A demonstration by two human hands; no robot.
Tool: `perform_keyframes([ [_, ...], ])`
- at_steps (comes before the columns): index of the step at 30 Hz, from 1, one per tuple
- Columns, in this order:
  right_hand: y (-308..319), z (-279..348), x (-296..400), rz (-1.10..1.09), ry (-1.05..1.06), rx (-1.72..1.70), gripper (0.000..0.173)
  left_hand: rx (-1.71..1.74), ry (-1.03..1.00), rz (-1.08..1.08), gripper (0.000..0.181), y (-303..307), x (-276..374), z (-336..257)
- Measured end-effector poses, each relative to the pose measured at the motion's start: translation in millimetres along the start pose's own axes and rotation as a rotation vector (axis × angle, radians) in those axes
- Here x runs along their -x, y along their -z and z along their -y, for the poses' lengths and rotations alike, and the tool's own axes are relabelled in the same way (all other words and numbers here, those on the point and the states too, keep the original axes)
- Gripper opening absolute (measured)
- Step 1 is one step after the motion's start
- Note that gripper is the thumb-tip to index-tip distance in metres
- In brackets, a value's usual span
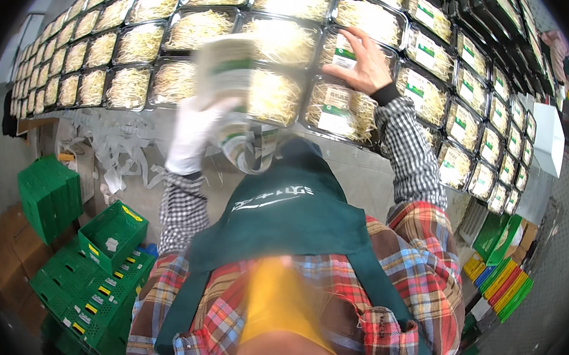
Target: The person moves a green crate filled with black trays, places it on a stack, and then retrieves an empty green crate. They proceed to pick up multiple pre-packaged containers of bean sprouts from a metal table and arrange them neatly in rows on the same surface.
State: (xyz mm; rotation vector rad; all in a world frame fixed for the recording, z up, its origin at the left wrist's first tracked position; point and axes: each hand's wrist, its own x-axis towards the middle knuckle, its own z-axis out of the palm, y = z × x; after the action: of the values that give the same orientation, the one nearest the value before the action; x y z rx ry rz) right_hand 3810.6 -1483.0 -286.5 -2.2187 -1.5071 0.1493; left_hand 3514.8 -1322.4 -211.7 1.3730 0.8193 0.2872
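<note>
My left hand, in a white glove, is blurred by motion. It grips a strip of green-and-white labels, also blurred, in front of the packs. A curled loop of the label strip hangs below, against my apron. My bare right hand rests with its fingers spread on a labelled pack of bean sprouts. Just nearer to me is another labelled pack. To the left of it sits a pack of bean sprouts, partly hidden by the strip; I see no label on its visible part.
Rows of black trays of bean sprouts span the table. Labelled packs fill its right side, and stacked packs rise behind. Discarded backing strips hang at the near left edge. Green crates stand lower left, coloured crates lower right.
</note>
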Motion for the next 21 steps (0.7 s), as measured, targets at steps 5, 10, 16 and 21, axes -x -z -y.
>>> perform_keyframes([
  [5, 29, 112, -9, -0.032, -0.163, -0.886, 0.026, -0.062, 0.051, 0.382, 0.037, -24, -27, 1],
  [10, 41, 142, -9, -0.348, -0.022, -0.782, 0.018, 0.122, -0.292, -0.005, 0.026, -53, -34, -25],
  [16, 68, 108, -37, -0.839, 0.204, -0.272, 0.020, -0.375, -0.639, -0.196, 0.018, -74, -49, 0],
  [21, 64, -61, -90, -0.428, -0.164, -0.591, 0.021, 0.014, -0.082, -0.026, 0.023, -38, -42, 13],
])
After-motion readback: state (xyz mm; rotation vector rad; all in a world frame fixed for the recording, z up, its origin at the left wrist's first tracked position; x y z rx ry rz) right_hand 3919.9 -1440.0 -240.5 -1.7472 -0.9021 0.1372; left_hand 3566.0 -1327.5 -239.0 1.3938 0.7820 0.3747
